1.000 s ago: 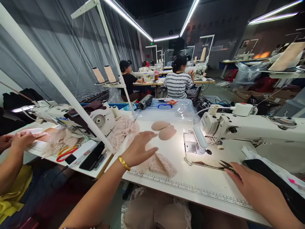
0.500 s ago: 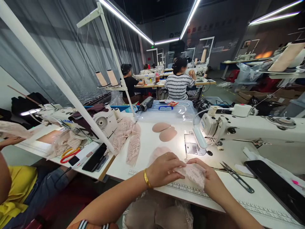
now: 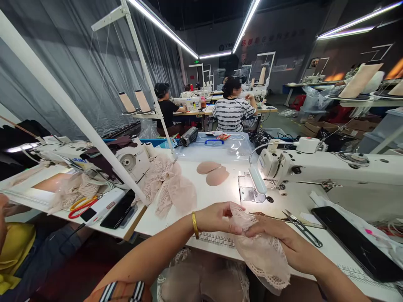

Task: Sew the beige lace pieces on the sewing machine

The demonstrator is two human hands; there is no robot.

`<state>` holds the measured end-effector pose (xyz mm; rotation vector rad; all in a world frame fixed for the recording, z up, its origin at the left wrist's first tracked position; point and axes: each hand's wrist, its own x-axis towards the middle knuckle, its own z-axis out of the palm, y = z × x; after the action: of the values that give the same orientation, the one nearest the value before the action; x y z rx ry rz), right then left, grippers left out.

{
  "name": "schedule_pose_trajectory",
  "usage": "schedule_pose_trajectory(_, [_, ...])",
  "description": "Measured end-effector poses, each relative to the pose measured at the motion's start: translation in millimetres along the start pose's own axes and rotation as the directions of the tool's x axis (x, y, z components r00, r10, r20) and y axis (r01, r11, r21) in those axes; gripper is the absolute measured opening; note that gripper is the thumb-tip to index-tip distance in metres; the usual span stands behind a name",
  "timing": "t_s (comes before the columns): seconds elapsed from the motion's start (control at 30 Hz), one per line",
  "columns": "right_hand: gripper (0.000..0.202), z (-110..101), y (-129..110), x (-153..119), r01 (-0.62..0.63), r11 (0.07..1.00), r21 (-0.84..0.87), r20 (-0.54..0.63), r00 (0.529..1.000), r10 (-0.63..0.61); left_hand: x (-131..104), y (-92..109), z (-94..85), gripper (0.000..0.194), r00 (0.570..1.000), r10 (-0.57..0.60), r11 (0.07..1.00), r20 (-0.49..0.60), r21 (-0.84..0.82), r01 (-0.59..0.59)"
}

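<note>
Between my two hands, over the table's front edge, is a pale pink lace piece [image 3: 264,256] that hangs down below the tabletop. My left hand [image 3: 217,218], with a gold bangle at the wrist, pinches its upper end. My right hand [image 3: 280,239] is closed on its middle, thumb on top. Just beyond my hands lie two beige oval cups [image 3: 217,175]. Left of the cups rests a heap of pink lace and sheer fabric [image 3: 176,193]. The sewing machine [image 3: 267,167] stands to the right, its lamp lit over the needle plate [image 3: 252,193].
Thread snips [image 3: 304,228] and a black phone [image 3: 355,243] lie at the right. A clear plastic box [image 3: 217,147] stands behind the cups. On the left are a slanting white pole [image 3: 72,105], red-handled scissors [image 3: 82,205] and a second machine. Other people sit nearby.
The lace piece between my hands now hangs longer and lower. Sheer fabric that lay beside my left hand is now on the heap at the left. My view has shifted slightly right.
</note>
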<state>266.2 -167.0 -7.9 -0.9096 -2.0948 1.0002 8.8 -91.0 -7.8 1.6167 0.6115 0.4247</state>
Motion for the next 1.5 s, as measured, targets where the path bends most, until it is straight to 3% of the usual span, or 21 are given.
schedule_pose_trajectory(0.03, [0.027, -2.7, 3.3, -1.4, -0.051, 0.998, 0.035, 0.01, 0.999, 0.05, 5.5, -4.1, 7.2, 0.064, 1.0, -0.016, 0.997, 0.005, -0.081, 0.016])
schedule_pose_trajectory(0.1, [0.026, -6.4, 14.1, -5.8, -0.165, 0.972, 0.168, -0.043, 0.984, 0.174, 12.1, -11.6, 13.4, 0.061, 0.994, -0.038, 0.991, -0.106, -0.135, 0.024])
schedule_pose_trajectory(0.2, [0.033, -4.4, 30.7, -11.5, -0.237, 0.85, 0.47, -0.102, 0.942, 0.319, 13.3, -15.6, 11.1, 0.058, 0.956, -0.034, 0.999, -0.29, -0.017, 0.031])
schedule_pose_trajectory(0.27, [0.039, 3.0, 35.8, -10.6, -0.227, 0.792, 0.566, -0.094, 0.937, 0.336, 11.8, -14.1, 9.5, 0.058, 0.937, -0.023, 0.996, -0.349, 0.071, 0.051])
schedule_pose_trajectory(0.37, [0.044, 20.0, 35.3, -2.2, -0.247, 0.858, 0.451, -0.175, 0.918, 0.356, 10.0, -10.8, 11.7, 0.057, 0.921, -0.001, 0.988, -0.389, 0.145, 0.063])
schedule_pose_trajectory(0.5, [0.033, 39.9, 31.2, 8.5, -0.258, 0.931, 0.259, -0.337, 0.879, 0.338, 7.3, -11.2, 17.9, 0.061, 0.893, -0.024, 0.965, -0.448, 0.224, 0.139])
schedule_pose_trajectory(0.67, [0.025, 49.3, 23.0, 7.2, -0.12, 0.988, 0.093, -0.485, 0.861, 0.151, -0.8, -15.1, 17.0, 0.07, 0.901, -0.1, 0.941, -0.423, 0.254, 0.224])
schedule_pose_trajectory(0.77, [0.025, 50.1, 22.1, 8.4, -0.143, 0.974, 0.176, -0.421, 0.884, 0.206, -1.2, -12.7, 5.6, 0.072, 0.917, -0.147, 0.916, -0.371, 0.299, 0.268])
schedule_pose_trajectory(0.83, [0.028, 48.3, 25.1, 13.0, -0.183, 0.95, 0.252, -0.401, 0.874, 0.275, 2.6, -9.2, -5.1, 0.071, 0.924, -0.169, 0.891, -0.344, 0.348, 0.293])
schedule_pose_trajectory(1.03, [0.034, 38.3, 29.7, 22.4, -0.14, 0.94, 0.31, -0.492, 0.823, 0.285, 14.6, -3.2, -22.9, 0.06, 0.935, -0.172, 0.813, -0.309, 0.491, 0.312])
schedule_pose_trajectory(1.13, [0.035, 38.2, 31.7, 21.7, -0.125, 0.919, 0.374, -0.481, 0.821, 0.307, 16.7, -1.2, -28.3, 0.05, 0.93, -0.109, 0.752, -0.351, 0.582, 0.308])
schedule_pose_trajectory(1.23, [0.038, 39.0, 42.4, 25.0, -0.188, 0.871, 0.455, -0.425, 0.813, 0.398, 27.6, 1.1, -43.1, 0.031, 0.911, 0.036, 0.673, -0.41, 0.684, 0.282])
schedule_pose_trajectory(1.3, [0.039, 38.4, 51.6, 29.0, -0.24, 0.849, 0.471, -0.406, 0.795, 0.45, 41.5, -0.1, -56.4, 0.037, 0.9, 0.11, 0.627, -0.421, 0.732, 0.266])
schedule_pose_trajectory(1.37, [0.038, 37.3, 58.3, 32.4, -0.266, 0.836, 0.48, -0.398, 0.783, 0.477, 57.2, -4.4, -68.8, 0.034, 0.897, 0.126, 0.597, -0.424, 0.754, 0.273])
schedule_pose_trajectory(1.47, [0.036, 36.6, 60.9, 34.2, -0.27, 0.828, 0.492, -0.404, 0.771, 0.492, 75.3, -12.4, -80.6, 0.008, 0.888, 0.116, 0.586, -0.446, 0.752, 0.301])
schedule_pose_trajectory(1.5, [0.036, 36.7, 60.5, 34.1, -0.268, 0.827, 0.495, -0.409, 0.768, 0.493, 78.6, -13.7, -82.6, 0.014, 0.882, 0.118, 0.592, -0.456, 0.745, 0.306])
